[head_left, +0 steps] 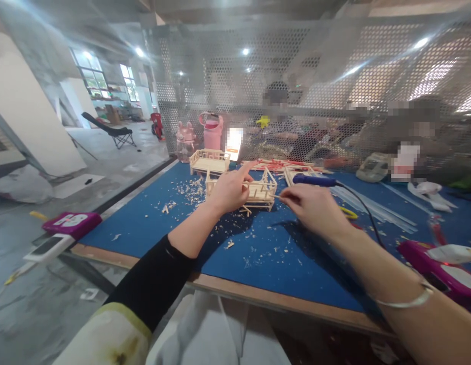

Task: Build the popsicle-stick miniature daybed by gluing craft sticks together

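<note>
A small model of pale wooden sticks (pixel 262 192), with railings like a little bed or bench, stands on the blue table mat. My left hand (pixel 230 191) grips its left part, thumb and fingers curled, the index finger stretched out above; the hand covers much of that side. At the model's right end, my right hand (pixel 313 205) pinches a thin wooden stick (pixel 278 197), its tip close to the frame. Whether stick and frame touch I cannot tell. Just behind my right hand lies a blue-handled corded tool (pixel 313 180). A second wooden model (pixel 209 162) stands farther back on the left.
Wood scraps (pixel 191 187) litter the blue mat (pixel 144 223). Behind are red-tipped sticks (pixel 277 165), a pink cup (pixel 212 133) and a lit phone (pixel 234 143). Clear glue sticks (pixel 375 207) and a cord (pixel 366 208) lie right. Beyond the perforated metal screen (pixel 227 76) people sit.
</note>
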Demonstrator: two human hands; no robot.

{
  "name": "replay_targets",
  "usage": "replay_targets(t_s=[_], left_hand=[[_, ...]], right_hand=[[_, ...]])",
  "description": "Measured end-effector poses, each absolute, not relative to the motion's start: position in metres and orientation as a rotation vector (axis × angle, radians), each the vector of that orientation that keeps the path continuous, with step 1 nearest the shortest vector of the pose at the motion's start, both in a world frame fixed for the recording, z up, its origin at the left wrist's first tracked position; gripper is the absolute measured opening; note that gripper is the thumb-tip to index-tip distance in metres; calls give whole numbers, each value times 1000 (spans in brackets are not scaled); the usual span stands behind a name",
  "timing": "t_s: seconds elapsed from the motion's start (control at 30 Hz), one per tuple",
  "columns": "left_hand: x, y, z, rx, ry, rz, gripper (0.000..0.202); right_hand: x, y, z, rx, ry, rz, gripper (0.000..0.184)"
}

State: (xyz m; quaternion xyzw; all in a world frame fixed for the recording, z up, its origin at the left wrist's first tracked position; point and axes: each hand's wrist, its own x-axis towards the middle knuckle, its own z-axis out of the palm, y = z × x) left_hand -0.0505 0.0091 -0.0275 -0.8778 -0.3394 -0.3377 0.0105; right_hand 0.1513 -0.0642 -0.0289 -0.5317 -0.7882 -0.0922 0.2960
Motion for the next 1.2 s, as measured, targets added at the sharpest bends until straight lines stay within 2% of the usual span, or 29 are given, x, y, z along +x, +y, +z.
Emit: replay_targets(t_s=[0.23, 0.73, 0.8, 0.97, 1.1, 1.2], left_hand=[[-48, 7, -27, -2736, -1072, -931, 75], [-47, 9, -28, -2695, -1063, -940, 73], [-47, 5, -26, -2619, -938, -1025, 66], [-40, -17, -25, -2570, -861, -1108, 31], [-28, -32, -34, -2793, -1110, -953, 30], [-20, -39, -41, -3052, -1122, -909, 28]], right_hand=[[122, -27, -53, -1248, -2068, -600, 28], [119, -22, -63, -1231, -1977, -624, 23], [121, -24, -60, -1198, -1990, -615, 23], [132, -40, -47, -1059, -2097, -631, 28], [144, -58, -43, -993, -2193, -732, 29], [152, -69, -46, -995, -2256, -711, 31]])
